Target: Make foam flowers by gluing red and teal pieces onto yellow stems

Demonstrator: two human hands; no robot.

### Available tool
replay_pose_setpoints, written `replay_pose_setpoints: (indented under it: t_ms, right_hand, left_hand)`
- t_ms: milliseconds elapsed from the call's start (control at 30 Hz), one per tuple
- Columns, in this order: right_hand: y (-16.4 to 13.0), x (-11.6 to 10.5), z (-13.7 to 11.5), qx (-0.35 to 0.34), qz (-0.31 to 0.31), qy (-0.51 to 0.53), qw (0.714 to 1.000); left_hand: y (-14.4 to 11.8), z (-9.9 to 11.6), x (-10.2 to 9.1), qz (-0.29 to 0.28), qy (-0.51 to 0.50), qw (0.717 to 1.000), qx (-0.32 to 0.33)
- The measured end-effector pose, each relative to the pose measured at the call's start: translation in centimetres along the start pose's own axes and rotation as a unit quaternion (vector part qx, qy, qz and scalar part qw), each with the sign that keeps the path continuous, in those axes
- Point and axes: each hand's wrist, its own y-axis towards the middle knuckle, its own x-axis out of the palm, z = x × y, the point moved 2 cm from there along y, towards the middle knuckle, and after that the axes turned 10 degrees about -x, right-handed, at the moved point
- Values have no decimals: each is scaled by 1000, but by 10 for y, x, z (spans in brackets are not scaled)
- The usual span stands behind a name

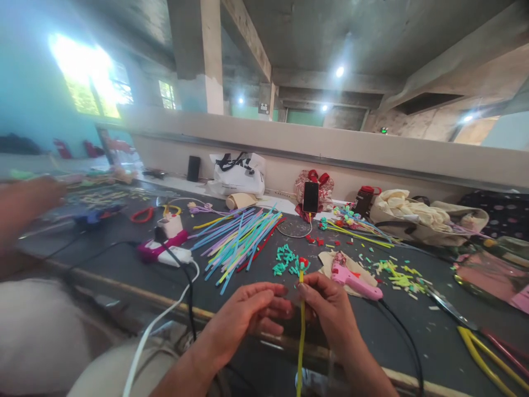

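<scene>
My right hand (326, 309) pinches a yellow pipe cleaner (302, 336) near its upper end, and the stem hangs down past the table edge. At its top is a small red and teal flower head (303, 264). Just left of the stem, my left hand (256, 314) has its fingers loosely curved and apart, holding nothing. Behind the flower head lies a pile of short teal pieces (283, 259). To the right, a pink glue gun (355, 280) rests on a beige cloth or paper (327, 262).
Long pastel pipe cleaners (242, 240) lie left of centre. A power strip (165, 252) with cables sits further left. Yellow-green cut pieces (399, 274) and yellow-handled scissors (471, 336) are at right. A phone (311, 197) stands at the back. Another person's arm (28, 212) reaches in at left.
</scene>
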Motion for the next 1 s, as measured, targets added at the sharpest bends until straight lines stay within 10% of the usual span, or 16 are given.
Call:
replay_pose_setpoints:
  t_ms: [467,1000]
  right_hand:
    - [-2,-1,3,-2,5,-4,1000]
    - [-2,8,-5,-13,-7,-22,1000]
  left_hand:
    - [0,-4,3,48,152,987,-7]
    - [-9,-8,20,28,460,885,72]
